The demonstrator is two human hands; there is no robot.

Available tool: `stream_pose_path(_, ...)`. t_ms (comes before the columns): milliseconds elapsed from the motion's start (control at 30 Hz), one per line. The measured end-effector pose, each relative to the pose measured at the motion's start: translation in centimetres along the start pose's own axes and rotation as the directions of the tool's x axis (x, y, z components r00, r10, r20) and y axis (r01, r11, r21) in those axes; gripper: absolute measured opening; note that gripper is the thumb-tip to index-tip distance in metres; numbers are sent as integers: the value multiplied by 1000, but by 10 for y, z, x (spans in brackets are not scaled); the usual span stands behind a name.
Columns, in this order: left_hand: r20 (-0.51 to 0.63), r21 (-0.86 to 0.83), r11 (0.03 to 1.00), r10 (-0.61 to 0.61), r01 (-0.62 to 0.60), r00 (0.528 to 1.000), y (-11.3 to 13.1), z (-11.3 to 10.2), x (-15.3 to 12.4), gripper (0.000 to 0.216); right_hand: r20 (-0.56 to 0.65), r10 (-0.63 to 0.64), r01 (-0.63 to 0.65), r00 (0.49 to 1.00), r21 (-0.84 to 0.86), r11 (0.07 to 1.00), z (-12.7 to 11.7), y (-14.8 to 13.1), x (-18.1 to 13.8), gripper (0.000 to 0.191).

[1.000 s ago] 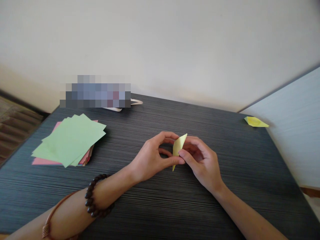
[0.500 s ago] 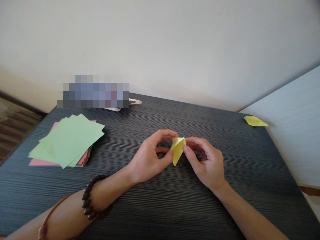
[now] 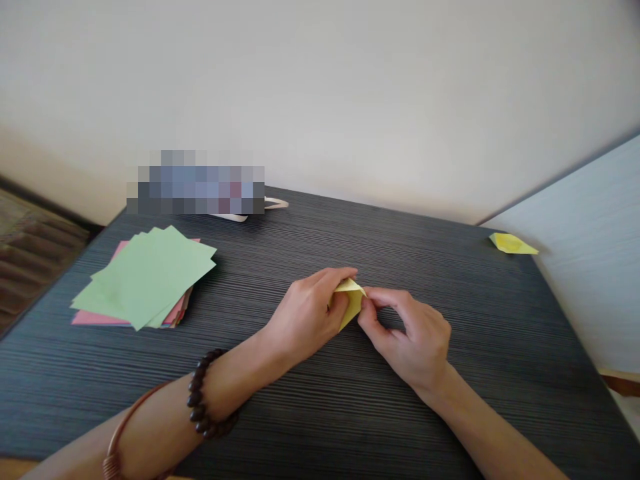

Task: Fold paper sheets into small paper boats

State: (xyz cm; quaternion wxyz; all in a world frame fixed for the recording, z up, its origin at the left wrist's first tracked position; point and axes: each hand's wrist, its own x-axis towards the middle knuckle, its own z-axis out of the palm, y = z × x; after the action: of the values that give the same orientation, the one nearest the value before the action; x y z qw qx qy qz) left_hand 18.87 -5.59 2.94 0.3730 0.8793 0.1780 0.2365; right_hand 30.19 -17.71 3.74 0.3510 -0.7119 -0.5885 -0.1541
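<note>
Pale wall (image 3: 350,100) across the far side; dark, grained worktop (image 3: 310,427) below it; white panel (image 3: 590,233) at far right.

Yellow folded paper (image 3: 354,307) mid-worktop, between the two hands, apparently held up off the surface. A hollow in it faces the near side. Visible lower tip points near and a little left; left end covered, so full long axis cannot be told.

Left hand (image 3: 307,313) comes from the left, closer in: fingers wrapped over the paper's left part, thumb across its near side. Whether the thumb sits within the hollow, cannot tell. Right hand (image 3: 420,343) from the right: thumb and forefinger pinched narrow on the right corner only. Paper lies just left of those fingers.

Dark bead bracelet (image 3: 197,397) and copper-coloured bangle (image 3: 116,437) on the left forearm.

Further out, left: fanned green sheets (image 3: 160,273) over pink paper (image 3: 97,319). Far right, near the panel: second yellow folded piece (image 3: 514,244), well apart. Far left: pixelated object (image 3: 200,183), white strap (image 3: 277,203) beside it.
</note>
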Motion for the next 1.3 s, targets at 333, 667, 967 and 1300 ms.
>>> stream_pose_path(333,32,126,988,-92,87,995,4,-5,2,20,-18,-112,111,994,-32,993,2,0,-4,25)
stream_pose_path(667,72,83,988,-140,134,988,2,-5,3,21,9,0,0,1000,19,1000,5,0,-1,18)
stream_pose_path(967,104,-55,982,-176,182,979,2,-4,5,34,82,65,-66,994,15,998,3,8,-2,15)
stream_pose_path(1300,98,60,991,-123,118,988,1,-1,0,32,326,375,-449,868,190,873,4,8,-3,26)
